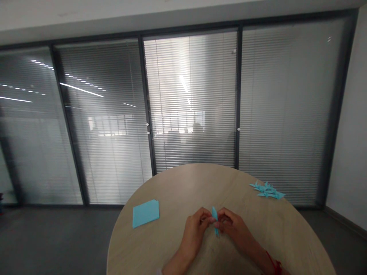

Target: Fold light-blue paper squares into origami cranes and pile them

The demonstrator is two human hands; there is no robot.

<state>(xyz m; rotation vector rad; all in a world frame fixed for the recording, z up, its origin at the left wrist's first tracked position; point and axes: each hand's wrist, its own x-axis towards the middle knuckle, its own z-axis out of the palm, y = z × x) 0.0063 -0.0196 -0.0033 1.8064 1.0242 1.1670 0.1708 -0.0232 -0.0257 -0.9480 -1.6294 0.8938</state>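
Folded piece: a narrow blue paper shape, nearly upright over the near middle of the table, tip up. I cannot tell whether its lower end touches the table top.
Left hand: comes in from the table's near edge, wrist low, knuckles up. The fingers are curled in tight, with thumb and forefinger closed on the left side of the folded piece.
Right hand: mirrors the other, forearm slanting in from the near right of the table. The fingers are bunched and pinched on the right side of the folded piece.
Why held so: probably a grip from both sides keeps the slim shape steady and its edges lined up, clear of the table, where the fingertips can work it.
Sheets: a flat blue stack on the left part of the table, well apart from the hands, likely kept within the left hand's reach.
Pile: several small blue folded shapes heaped near the table's far right edge, seemingly set out of the way.
Cord: red, round the right wrist.
Blinds: behind a glass wall, beyond the table's far edge.
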